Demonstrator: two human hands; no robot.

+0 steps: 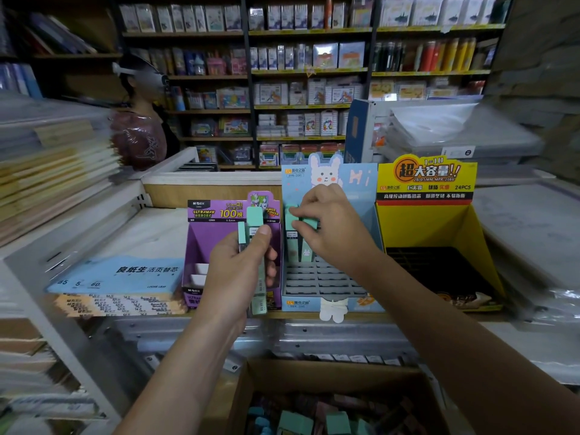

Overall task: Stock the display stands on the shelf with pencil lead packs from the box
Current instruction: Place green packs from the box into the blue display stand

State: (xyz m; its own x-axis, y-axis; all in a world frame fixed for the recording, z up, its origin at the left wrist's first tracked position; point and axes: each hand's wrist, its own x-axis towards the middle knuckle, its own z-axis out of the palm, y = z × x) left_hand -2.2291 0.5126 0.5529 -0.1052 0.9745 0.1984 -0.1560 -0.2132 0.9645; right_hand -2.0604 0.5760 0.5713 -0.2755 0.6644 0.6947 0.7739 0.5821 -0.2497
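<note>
Three display stands sit side by side on the shelf: a purple stand (201, 243), a light blue rabbit stand (361, 183) with a slotted grid, and a yellow stand (439, 227). My left hand (238, 271) grips a few mint-green lead packs (255, 219) upright in front of the purple stand. My right hand (332, 227) pinches one mint-green pack (310, 221) at the back-left slots of the blue stand, beside packs (292, 243) standing there. The cardboard box (314, 406) below holds several green and brown packs.
Blue loose-leaf paper packs (119, 274) lie left of the purple stand. Stacks of paper and plastic folders fill the shelves on both sides. A person (141, 120) stands behind the counter at the back left, before shelves of stationery.
</note>
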